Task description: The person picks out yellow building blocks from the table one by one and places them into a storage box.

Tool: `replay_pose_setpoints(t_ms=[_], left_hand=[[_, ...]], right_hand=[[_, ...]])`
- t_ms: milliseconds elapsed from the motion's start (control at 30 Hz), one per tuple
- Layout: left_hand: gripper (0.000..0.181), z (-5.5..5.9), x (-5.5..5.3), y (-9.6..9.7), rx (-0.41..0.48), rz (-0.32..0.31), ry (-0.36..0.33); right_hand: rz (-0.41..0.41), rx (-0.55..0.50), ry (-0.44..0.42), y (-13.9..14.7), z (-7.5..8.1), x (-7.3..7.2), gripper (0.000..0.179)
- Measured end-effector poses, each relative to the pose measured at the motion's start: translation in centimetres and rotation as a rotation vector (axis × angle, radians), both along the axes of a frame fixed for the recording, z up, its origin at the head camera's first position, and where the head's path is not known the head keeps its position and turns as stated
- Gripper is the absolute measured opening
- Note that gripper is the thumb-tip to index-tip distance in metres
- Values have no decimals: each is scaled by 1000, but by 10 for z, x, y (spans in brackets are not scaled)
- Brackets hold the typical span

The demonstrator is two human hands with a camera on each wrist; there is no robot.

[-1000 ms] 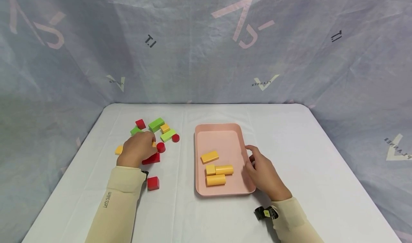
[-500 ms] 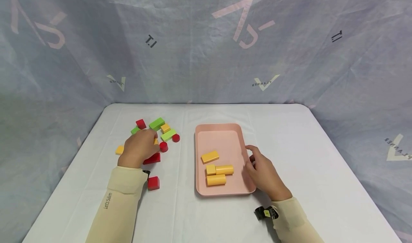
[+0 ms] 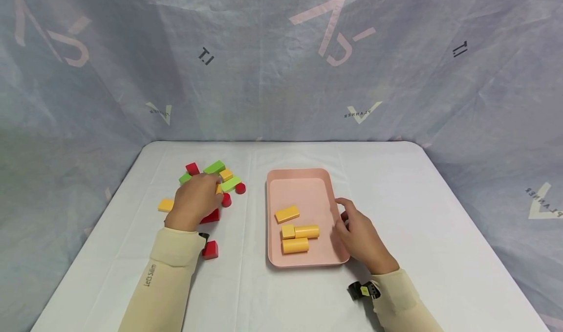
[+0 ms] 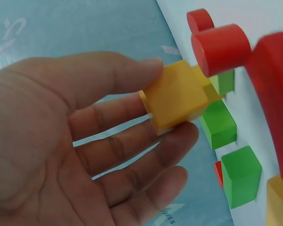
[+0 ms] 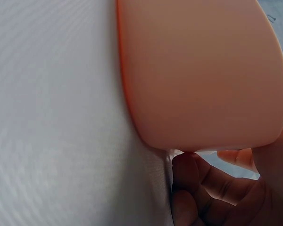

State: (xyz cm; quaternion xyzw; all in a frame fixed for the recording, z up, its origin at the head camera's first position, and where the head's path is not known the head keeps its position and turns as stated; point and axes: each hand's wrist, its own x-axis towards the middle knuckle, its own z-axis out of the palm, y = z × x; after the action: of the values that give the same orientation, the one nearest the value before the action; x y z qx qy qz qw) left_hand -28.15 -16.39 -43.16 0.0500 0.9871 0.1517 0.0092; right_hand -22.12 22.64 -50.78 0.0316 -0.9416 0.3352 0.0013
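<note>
The yellow block (image 4: pixel 177 96) is in the left hand (image 3: pixel 193 200), pinched between thumb and fingers — probably for a tight hold on something that small; a red cylinder (image 3: pixel 226 200) is just beside it, other loose blocks (image 3: pixel 230 184) around; the pink tray (image 3: pixel 299 190) sits between the hands, I guess for easy reach, with four yellow pieces (image 3: pixel 295 246) inside; the right hand (image 3: pixel 362 234) is at its edge with bent fingers — maybe steadying it, tho I can't tell if it's actually gripping.
</note>
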Motion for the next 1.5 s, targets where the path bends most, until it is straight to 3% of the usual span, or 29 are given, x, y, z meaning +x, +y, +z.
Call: replay_pose_setpoints(t_ms=[233,433,633,867,1067,1500], left_hand=[[35,1,3,6,-5,-17,51],[21,2,4,15,1,-72,137],[29,1,5,25,0,-117,166],[23,-6,4,35,25,-153,225],[33,-9,3,45,29,-162,230],[34,-11,5,58,74,-206,277]], right_hand=[[5,4,2,0,0,0,55],[6,-5,14,0,0,0,55],[6,4,19,1,-1,0,55],[12,-1,29,1,-1,0,55],[8,5,25,1,-1,0,55],[5,7,23,1,-2,-1,56]])
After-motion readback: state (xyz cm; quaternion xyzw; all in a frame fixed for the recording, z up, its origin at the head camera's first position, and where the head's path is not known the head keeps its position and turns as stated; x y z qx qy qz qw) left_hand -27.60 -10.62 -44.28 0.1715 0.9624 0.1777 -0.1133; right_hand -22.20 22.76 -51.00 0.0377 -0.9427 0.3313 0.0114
